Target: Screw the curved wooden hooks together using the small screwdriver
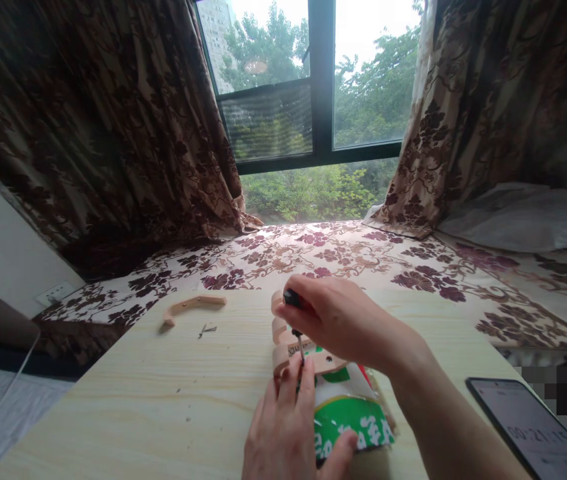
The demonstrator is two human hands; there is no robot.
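Observation:
My right hand [338,320] is closed around the black handle of a screwdriver [291,297], its metal shaft pointing down. The shaft's tip ends at a curved wooden piece [330,363] with dark holes, between the fingers of my left hand [280,423]. Those fingers press on the wooden piece beside the shaft, while the thumb spreads over a green, white and red printed package [350,421] underneath. Whether a screw sits under the tip is hidden by my fingers. More curved wooden parts [279,328] stand just behind, partly covered by my right hand.
A separate curved wooden piece [196,304] lies at the table's far left, with several screws [207,330] near it. Small dark bits dot the pale wooden table [128,400]. A phone [528,427] showing a timer rests at the right. Behind is a floral-covered ledge [313,257] below the window.

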